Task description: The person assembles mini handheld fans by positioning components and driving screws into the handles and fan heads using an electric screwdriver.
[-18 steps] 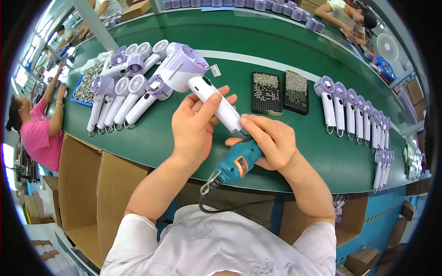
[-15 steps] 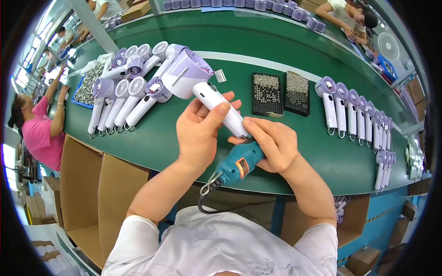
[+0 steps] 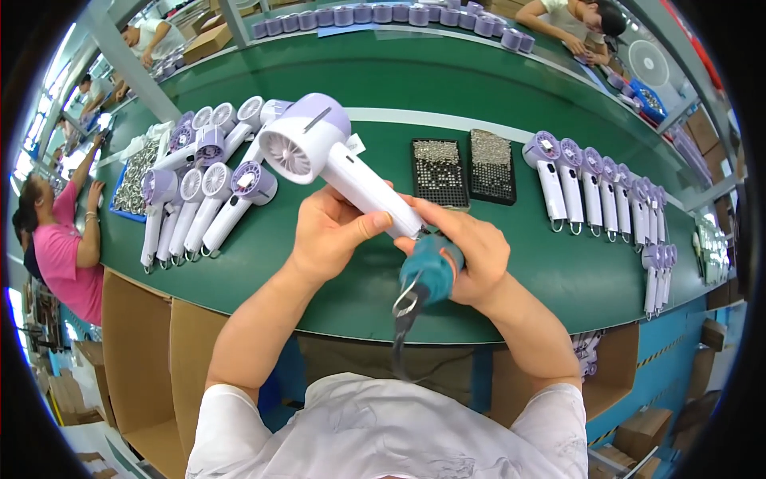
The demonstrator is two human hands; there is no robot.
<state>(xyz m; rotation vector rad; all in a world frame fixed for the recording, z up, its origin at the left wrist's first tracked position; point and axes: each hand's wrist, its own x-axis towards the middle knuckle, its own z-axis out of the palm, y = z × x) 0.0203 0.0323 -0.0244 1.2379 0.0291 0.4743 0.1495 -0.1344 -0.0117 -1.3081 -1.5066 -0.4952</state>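
A white and lilac handheld fan (image 3: 371,188) is held in the air over the bench, its round head up to the left and its grille turned toward me. My left hand (image 3: 327,235) is closed round the handle, thumb lying along it. My right hand (image 3: 476,254) grips a teal electric screwdriver (image 3: 431,271), whose black cord hangs down toward my body. Right-hand fingertips also rest at the lower end of the fan's handle. The screwdriver's tip meets or nearly meets that end; my fingers hide the exact contact.
Several fans (image 3: 215,199) lie at the left beside a blue tray (image 3: 132,191) of metal loops. Two black racks (image 3: 440,191) of small metal parts stand mid-bench. More fans (image 3: 590,180) form rows at right. Cardboard boxes (image 3: 136,359) stand below. A person in pink (image 3: 68,247) works at left.
The fan has been rolled over in my left hand, so its grille shows instead of the wired side. My right hand has swung the screwdriver to a steeper angle below the handle end.
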